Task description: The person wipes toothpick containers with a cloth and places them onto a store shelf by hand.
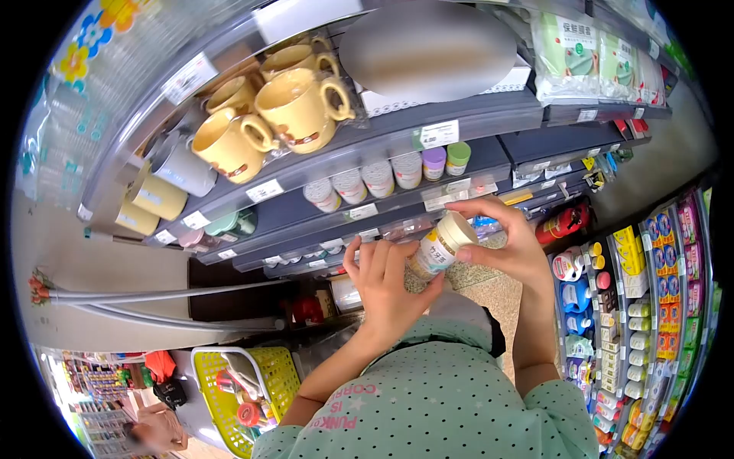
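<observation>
Between my two hands is a small clear jar with a cream lid and a printed label, tilted with its lid to the upper right. My right hand grips the lid end, fingers above and thumb below. My left hand holds the lower end, its thumb and a finger against the jar and the other fingers spread. Behind the jar, a shelf holds similar small containers, among them a purple-lidded one and a green-lidded one.
Yellow mugs stand on the shelf above. A yellow-green basket with goods is at the lower left, near another person. Packed shelves line the right, and a red fire extinguisher stands beyond my right hand.
</observation>
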A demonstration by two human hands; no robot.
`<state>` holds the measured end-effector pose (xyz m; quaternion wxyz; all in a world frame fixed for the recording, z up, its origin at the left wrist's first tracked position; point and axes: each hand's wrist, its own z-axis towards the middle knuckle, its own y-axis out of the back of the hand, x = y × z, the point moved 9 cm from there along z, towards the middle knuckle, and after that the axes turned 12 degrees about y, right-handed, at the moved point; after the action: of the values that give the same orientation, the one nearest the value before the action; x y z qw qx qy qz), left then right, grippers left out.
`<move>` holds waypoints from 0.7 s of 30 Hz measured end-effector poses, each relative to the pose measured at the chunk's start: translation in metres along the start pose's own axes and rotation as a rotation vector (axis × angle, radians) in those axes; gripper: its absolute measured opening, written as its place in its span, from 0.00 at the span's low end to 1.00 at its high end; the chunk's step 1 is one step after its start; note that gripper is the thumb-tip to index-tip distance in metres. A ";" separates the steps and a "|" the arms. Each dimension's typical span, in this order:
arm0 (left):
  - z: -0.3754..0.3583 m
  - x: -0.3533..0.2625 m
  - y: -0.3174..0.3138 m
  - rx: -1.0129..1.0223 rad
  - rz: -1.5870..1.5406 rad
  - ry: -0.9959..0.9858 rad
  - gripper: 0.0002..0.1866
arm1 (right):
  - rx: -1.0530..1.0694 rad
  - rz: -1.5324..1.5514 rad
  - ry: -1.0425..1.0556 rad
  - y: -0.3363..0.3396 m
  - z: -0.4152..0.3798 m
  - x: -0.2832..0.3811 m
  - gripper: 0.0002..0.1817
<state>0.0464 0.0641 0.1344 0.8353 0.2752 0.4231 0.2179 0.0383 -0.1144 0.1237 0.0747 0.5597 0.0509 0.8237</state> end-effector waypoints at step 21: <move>0.008 -0.004 -0.138 0.218 -0.024 0.180 0.30 | -0.151 -0.641 0.048 0.136 0.027 -0.099 0.29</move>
<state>0.0685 -0.0448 0.0516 0.7616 0.3385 0.5209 0.1846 0.0900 -0.2655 0.0661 0.3700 0.4884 0.1651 0.7728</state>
